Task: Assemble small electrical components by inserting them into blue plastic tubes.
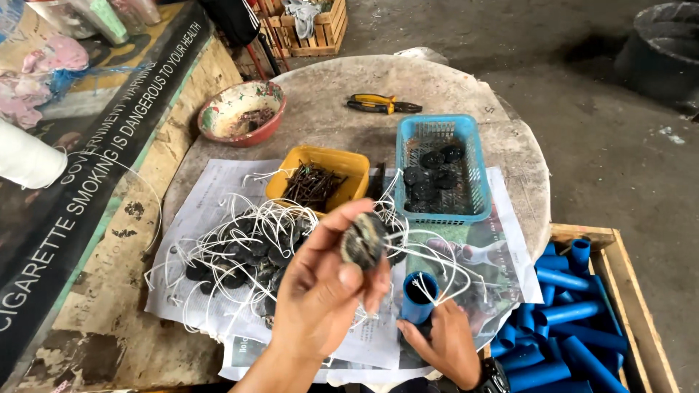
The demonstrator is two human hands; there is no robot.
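At frame centre, a dark disc (pixel 363 240) is pinched between the closed fingers of the left hand (pixel 320 291). Lower right, a blue tube (pixel 419 297) is gripped upright by the right hand (pixel 444 338). Trailing white strings (pixel 247 218) could snag, probably toppling the tube.

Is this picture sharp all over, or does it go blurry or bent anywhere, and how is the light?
Head view: soft, even daylight, only faint shadows, no strong glare. The left hand and the dark disc it holds up close look slightly soft; the blue basket and pliers are sharper. The wide lens bends the edges: the round table bulges and the banner curves.
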